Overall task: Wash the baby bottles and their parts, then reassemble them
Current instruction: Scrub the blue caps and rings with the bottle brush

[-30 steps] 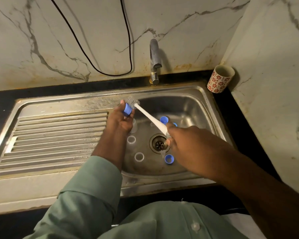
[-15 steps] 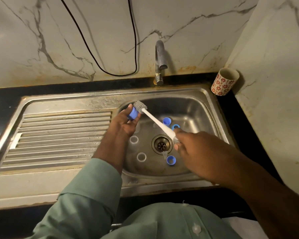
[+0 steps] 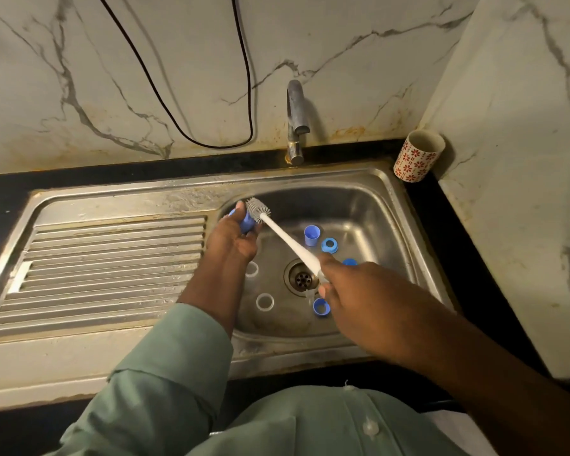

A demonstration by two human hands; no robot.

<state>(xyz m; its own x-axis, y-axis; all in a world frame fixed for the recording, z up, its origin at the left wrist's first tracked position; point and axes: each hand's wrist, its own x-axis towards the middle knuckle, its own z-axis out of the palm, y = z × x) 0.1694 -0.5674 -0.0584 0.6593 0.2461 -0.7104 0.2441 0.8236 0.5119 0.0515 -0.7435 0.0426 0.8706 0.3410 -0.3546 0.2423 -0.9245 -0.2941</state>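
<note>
Brush (image 3: 283, 236) head shifted beside blue cap (image 3: 246, 222) (no labels), left hand (image 3: 232, 240) gripping

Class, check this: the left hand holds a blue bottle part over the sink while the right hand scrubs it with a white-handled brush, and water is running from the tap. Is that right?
Not quite. The head view shows no water coming from the tap. The rest holds: the left hand holds the blue bottle part over the sink, and the right hand works the brush.

- One head-worn wide-angle view, looking forward and steeply down from above.
- It faces the sink (image 3: 389, 192) set in the worktop (image 3: 441, 205), wall behind.
- Close, within arm's reach.
</note>
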